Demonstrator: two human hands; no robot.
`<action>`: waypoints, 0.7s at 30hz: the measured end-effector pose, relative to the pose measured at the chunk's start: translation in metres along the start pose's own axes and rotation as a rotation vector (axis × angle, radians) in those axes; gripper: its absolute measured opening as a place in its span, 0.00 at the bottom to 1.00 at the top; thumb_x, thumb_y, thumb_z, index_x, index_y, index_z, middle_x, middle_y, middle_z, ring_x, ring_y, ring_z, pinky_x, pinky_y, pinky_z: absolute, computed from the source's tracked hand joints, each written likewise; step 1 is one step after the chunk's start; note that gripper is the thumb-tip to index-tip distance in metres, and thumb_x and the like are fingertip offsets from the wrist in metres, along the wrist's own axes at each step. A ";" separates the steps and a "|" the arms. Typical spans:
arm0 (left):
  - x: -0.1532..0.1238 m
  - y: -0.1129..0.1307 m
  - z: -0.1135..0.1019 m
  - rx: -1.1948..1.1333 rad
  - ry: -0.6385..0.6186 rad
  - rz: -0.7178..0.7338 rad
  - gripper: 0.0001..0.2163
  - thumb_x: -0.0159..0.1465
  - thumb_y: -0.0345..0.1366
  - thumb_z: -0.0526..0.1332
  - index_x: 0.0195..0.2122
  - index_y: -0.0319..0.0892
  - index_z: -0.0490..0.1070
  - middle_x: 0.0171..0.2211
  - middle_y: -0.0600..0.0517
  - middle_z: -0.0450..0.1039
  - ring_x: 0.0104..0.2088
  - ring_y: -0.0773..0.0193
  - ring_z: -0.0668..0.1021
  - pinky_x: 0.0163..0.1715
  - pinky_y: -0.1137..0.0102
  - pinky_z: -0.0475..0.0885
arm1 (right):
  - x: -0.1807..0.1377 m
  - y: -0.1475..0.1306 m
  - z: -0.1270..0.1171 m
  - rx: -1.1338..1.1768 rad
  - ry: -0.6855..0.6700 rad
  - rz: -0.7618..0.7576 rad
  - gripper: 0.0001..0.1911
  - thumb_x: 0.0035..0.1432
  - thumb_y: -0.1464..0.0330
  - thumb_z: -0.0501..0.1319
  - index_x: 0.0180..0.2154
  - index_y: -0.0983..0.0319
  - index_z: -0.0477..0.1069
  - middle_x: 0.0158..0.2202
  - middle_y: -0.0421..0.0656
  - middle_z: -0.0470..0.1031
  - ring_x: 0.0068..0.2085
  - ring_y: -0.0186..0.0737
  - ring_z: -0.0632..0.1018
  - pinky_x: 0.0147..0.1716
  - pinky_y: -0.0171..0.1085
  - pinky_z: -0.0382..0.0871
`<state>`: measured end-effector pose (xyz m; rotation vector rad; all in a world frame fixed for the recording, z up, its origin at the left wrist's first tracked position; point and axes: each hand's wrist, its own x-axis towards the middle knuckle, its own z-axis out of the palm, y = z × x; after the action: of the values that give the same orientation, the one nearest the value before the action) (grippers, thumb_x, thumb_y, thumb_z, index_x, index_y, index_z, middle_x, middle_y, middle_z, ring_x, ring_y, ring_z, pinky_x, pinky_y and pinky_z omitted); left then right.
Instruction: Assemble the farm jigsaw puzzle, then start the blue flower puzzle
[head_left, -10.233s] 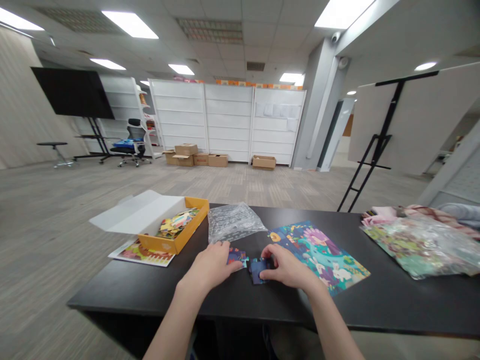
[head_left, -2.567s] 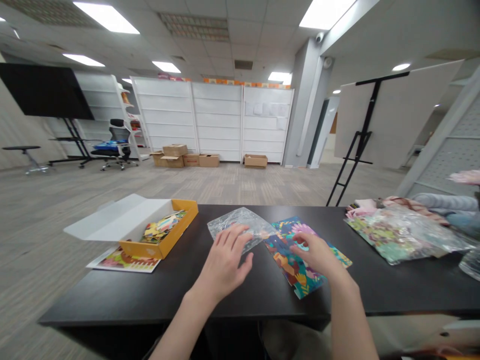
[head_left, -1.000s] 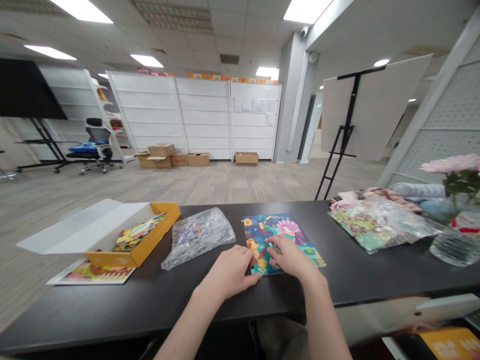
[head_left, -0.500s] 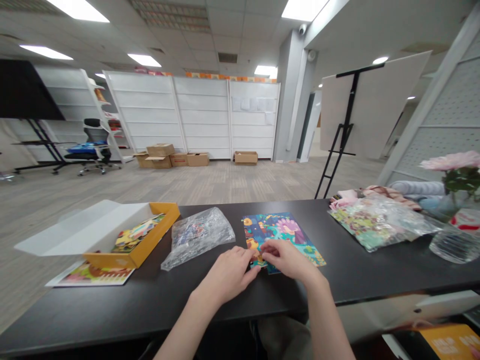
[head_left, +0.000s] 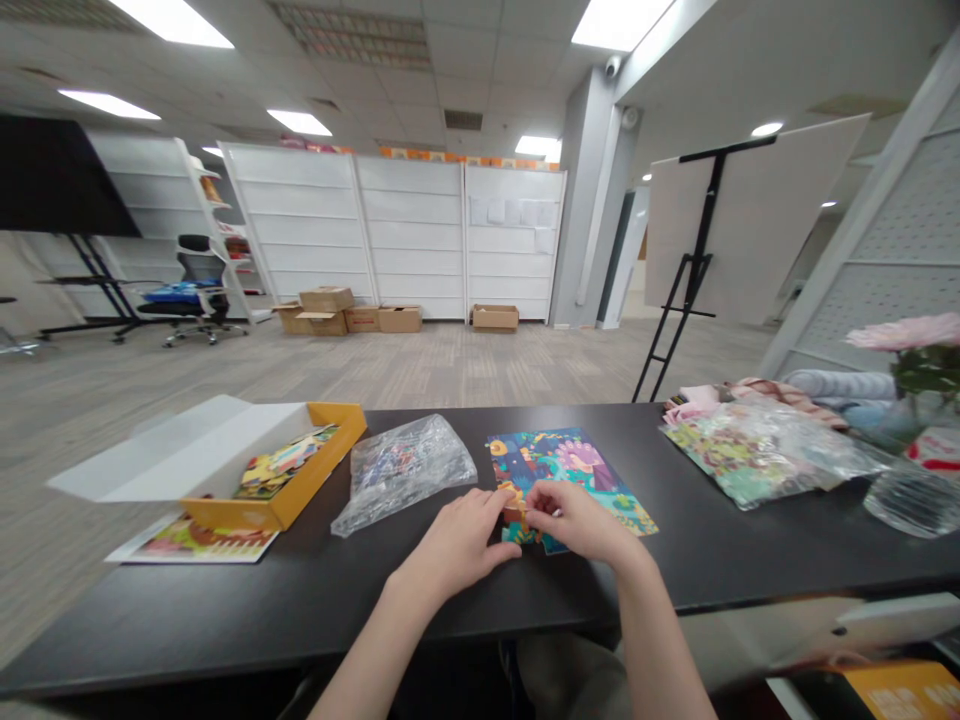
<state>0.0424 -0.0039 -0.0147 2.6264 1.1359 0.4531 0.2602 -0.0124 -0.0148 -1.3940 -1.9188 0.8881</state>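
Observation:
A colorful jigsaw puzzle (head_left: pixel 592 465) lies flat on the black table, mostly joined, showing a purple figure and dark blue night scenery. My left hand (head_left: pixel 461 535) rests at its lower left corner, fingers stretched over the edge and thumb apart, touching the pieces there. At the lower edge, my right hand (head_left: pixel 574 520) has thumb and fingertips pinched on a small puzzle piece (head_left: pixel 538 536), largely covered by the fingers. Both hands hide part of the lower left of the picture.
On the left an open yellow box (head_left: pixel 274 515) holds loose puzzle pieces, with a picture sheet (head_left: pixel 202 545) partly under it. A clear plastic bag (head_left: pixel 409 470) of pieces lies beside it. Another bagged puzzle (head_left: pixel 739 455), folded cloths (head_left: pixel 795 395) and a glass vase (head_left: pixel 919 495) stand right.
The view has shifted slightly. My right fingertips have moved a little at the puzzle's lower edge, and more of the lower left pieces shows between my hands.

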 end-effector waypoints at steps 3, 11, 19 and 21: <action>0.002 0.001 -0.002 0.017 -0.004 -0.012 0.21 0.66 0.41 0.64 0.60 0.46 0.66 0.51 0.47 0.76 0.51 0.53 0.77 0.51 0.61 0.72 | -0.002 0.007 -0.011 0.132 0.098 0.029 0.09 0.58 0.61 0.60 0.32 0.60 0.68 0.27 0.37 0.72 0.28 0.35 0.75 0.31 0.35 0.69; 0.013 0.015 -0.001 0.129 -0.019 -0.079 0.07 0.68 0.34 0.60 0.46 0.45 0.72 0.45 0.49 0.79 0.48 0.54 0.78 0.47 0.63 0.73 | 0.004 0.025 -0.015 -0.170 0.292 0.186 0.07 0.60 0.67 0.55 0.35 0.59 0.71 0.30 0.41 0.76 0.33 0.40 0.77 0.34 0.36 0.67; 0.016 0.015 0.009 0.157 -0.027 -0.091 0.13 0.70 0.32 0.56 0.55 0.44 0.66 0.47 0.47 0.76 0.49 0.54 0.77 0.47 0.62 0.73 | 0.005 0.027 -0.009 -0.271 0.202 0.263 0.08 0.62 0.67 0.57 0.36 0.61 0.74 0.29 0.42 0.78 0.32 0.39 0.78 0.32 0.34 0.64; 0.016 0.015 0.011 0.169 -0.044 -0.097 0.13 0.71 0.32 0.55 0.55 0.43 0.66 0.48 0.46 0.75 0.49 0.53 0.76 0.48 0.61 0.73 | 0.006 0.027 -0.010 -0.273 0.205 0.283 0.07 0.61 0.68 0.58 0.35 0.62 0.75 0.29 0.42 0.79 0.31 0.39 0.78 0.31 0.34 0.63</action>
<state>0.0666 -0.0029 -0.0165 2.6923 1.3350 0.2901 0.2816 0.0008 -0.0305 -1.8762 -1.7614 0.5923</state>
